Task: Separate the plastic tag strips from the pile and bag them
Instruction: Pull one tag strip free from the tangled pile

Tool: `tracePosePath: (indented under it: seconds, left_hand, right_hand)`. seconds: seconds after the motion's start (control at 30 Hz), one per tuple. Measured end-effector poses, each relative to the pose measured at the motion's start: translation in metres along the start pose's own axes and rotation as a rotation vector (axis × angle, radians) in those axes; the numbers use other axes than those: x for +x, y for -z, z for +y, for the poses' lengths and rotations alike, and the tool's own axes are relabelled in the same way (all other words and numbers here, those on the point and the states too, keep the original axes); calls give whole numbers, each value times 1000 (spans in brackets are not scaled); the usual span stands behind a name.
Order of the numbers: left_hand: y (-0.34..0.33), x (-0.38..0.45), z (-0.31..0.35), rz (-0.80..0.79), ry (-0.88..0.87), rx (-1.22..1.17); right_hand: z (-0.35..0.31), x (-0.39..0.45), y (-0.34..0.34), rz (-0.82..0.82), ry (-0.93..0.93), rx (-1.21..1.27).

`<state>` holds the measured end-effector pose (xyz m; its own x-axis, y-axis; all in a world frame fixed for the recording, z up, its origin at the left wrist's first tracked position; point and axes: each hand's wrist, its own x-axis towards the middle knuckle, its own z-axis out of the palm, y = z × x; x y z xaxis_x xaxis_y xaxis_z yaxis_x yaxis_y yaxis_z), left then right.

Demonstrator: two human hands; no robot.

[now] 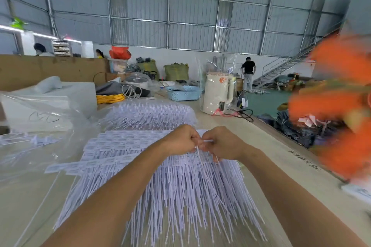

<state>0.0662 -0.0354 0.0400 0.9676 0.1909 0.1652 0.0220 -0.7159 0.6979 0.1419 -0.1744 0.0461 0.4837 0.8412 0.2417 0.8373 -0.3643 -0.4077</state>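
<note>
Both hands pinch tag strips above pile.

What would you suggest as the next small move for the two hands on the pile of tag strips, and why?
Probably draw the hands apart to peel a strip free. The left hand and right hand meet over the pile of tag strips, pinching a thin white strip not yet clear of it.

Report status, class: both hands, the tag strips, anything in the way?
Left hand and right hand pinching one tag strip together. Pile of tag strips underneath on table. Nothing blocking.
</note>
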Motion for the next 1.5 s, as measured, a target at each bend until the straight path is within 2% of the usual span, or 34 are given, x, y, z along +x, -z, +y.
tracePosePath:
  seconds: [0.13, 0.3, 0.43, 0.5, 0.53, 0.63, 0.67, 0.73, 0.83, 0.97, 1.07, 1.2, 1.4, 1.5]
  left_hand:
    - [4, -3, 1, -30, -12, -125]
    - [8, -4, 4, -88, -27, -213]
    - [16, -8, -13, 17, -17, -308]
    - [16, -10, -15, 38, -24, -327]
    - [14, -10, -13, 20, -36, -316]
    - [10, -8, -3, -67, -10, -258]
    - [11, -8, -3, -99, 4, -240]
    - [12, -11, -7, -140, -5, -222]
    - [7, -11, -13, -143, -35, -149]
    - [6, -9, -16, -77, -59, -127]
    - [10, -11, -21, -48, -1, -110]
    - [16, -16, -25, -155, 25, -24]
    - [13, -16, -29, -49, 11, -2]
    - [14, -15, -31, -1, 40, -127]
  right_hand:
    - [3, -2, -4, 144, 216, -185]
    - [10, -13, -10, 322, 373, -278]
    - [8, -22, -5, 509, 519, -333]
    - [7, -20, -3, 578, 479, -256]
    - [6, -16, -2, 587, 383, -161]
    - [5, -9, -4, 436, 16, 407]
    - [6, -9, -6, 399, -47, 576]
    - [8, -7, -9, 344, -99, 721]
    - [3, -3, -16, 232, -90, 743]
    - [-5, 4, -21, 96, -36, 537]
    - [-4, 6, -18, 135, -57, 369]
    - [-5, 5, -16, 190, -94, 435]
    - [-9, 0, -15, -125, -130, 384]
    - [-12, 1, -16, -2, -70, 481]
